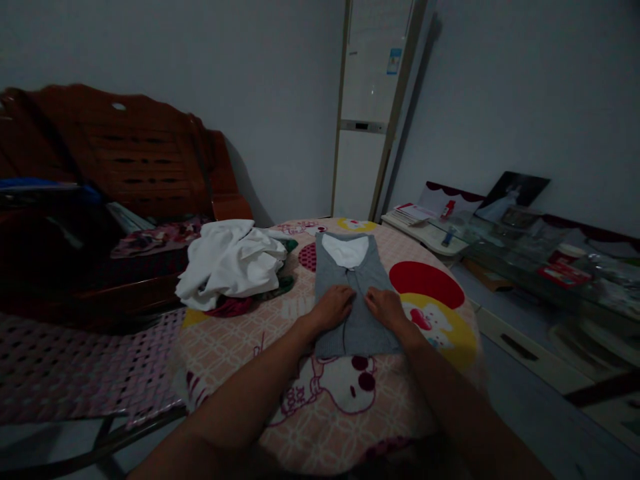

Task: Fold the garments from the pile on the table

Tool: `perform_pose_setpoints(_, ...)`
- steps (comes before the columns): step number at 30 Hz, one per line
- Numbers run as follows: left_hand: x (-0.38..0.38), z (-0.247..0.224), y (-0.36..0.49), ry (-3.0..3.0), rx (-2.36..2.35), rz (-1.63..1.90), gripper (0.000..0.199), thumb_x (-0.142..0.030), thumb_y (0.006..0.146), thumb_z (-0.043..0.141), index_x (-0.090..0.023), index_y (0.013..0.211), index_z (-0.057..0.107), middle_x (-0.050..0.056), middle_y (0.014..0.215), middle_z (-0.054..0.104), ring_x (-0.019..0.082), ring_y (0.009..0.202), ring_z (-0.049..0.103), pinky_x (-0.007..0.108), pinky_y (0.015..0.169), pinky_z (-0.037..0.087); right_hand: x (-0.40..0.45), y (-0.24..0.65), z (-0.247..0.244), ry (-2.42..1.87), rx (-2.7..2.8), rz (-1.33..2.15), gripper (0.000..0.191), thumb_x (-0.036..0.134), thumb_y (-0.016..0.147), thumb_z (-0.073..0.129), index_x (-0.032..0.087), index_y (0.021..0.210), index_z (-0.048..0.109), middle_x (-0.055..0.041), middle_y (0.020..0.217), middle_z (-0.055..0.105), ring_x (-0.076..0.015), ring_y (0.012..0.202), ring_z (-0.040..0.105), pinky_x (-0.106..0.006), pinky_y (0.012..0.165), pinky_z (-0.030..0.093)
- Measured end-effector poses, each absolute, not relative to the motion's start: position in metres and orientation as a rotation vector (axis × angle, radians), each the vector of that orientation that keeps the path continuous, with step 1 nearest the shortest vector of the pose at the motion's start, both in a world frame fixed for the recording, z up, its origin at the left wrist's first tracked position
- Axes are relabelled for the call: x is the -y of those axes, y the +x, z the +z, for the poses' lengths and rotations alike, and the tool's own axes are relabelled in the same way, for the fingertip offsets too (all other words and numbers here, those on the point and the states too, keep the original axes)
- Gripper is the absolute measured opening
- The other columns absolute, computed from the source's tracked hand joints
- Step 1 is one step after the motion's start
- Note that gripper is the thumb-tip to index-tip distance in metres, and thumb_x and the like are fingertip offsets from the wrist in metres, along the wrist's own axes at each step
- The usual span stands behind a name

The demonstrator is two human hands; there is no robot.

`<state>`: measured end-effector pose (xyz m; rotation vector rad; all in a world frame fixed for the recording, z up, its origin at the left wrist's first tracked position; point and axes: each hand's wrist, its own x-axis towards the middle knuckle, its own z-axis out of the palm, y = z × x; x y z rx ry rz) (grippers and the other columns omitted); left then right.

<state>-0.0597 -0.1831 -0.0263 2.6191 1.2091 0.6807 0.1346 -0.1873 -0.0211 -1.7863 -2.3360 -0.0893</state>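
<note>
A grey cardigan (330,340) lies folded into a neat rectangle on the round table, its neck pointing away from me. White cloth (345,251) shows inside the V-shaped neckline, and a dark line runs down the middle of the front. My left hand (334,305) rests on the left front panel with its fingers curled in on the fabric. On the other side of the middle line, my right hand (384,307) is closed in the same way on the right panel. The fingertips of both hands are partly hidden.
A heap of white clothing (235,257) with darker pieces beneath it sits on the left of the patterned tablecloth (230,353). Beyond stand a wooden bench (135,147) and a tall white cabinet-like unit (363,160). A woven seat (90,367) is at left, a cluttered glass-topped stand (510,247) at right.
</note>
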Motion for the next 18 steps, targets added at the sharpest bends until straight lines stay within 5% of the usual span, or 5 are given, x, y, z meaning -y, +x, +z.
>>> perform_pose_setpoints(7, 0.164, -0.036, -0.073, 2.521, -1.138, 0.866, 0.038, -0.018, 0.090, 0.049, -0.017, 0.127, 0.058, 0.013, 0.136, 0.058, 0.023, 0.127, 0.053, 0.042, 0.110, 0.041, 0.178, 0.153, -0.019, -1.783, 2.072, 0.038, 0.022, 0.032, 0.094, 0.052, 0.020, 0.095, 0.070, -0.0065, 0.091, 0.075, -0.0192, 0.085, 0.067, -0.025, 0.068, 0.041)
perform_pose_setpoints(13, 0.133, -0.029, -0.123, 2.422, -1.386, 0.814, 0.045, -0.002, 0.071, 0.052, -0.014, 0.112, 0.066, 0.014, 0.121, 0.066, 0.027, 0.118, 0.058, 0.045, 0.107, 0.042, 0.174, 0.186, -0.013, -2.100, 1.854, -0.076, 0.029, 0.041, 0.092, 0.056, 0.018, 0.088, 0.071, -0.0125, 0.089, 0.073, -0.0225, 0.086, 0.067, -0.029, 0.069, 0.041)
perform_pose_setpoints(18, 0.138, -0.027, -0.149, 2.512, -1.193, 0.521, 0.067, -0.014, 0.072, 0.063, -0.019, 0.137, 0.053, 0.013, 0.142, 0.052, 0.029, 0.129, 0.051, 0.045, 0.111, 0.039, 0.173, 0.195, -0.013, -2.119, 1.909, 0.126, 0.029, 0.046, 0.086, 0.062, 0.019, 0.077, 0.069, -0.0105, 0.083, 0.072, -0.0225, 0.082, 0.066, -0.028, 0.064, 0.038)
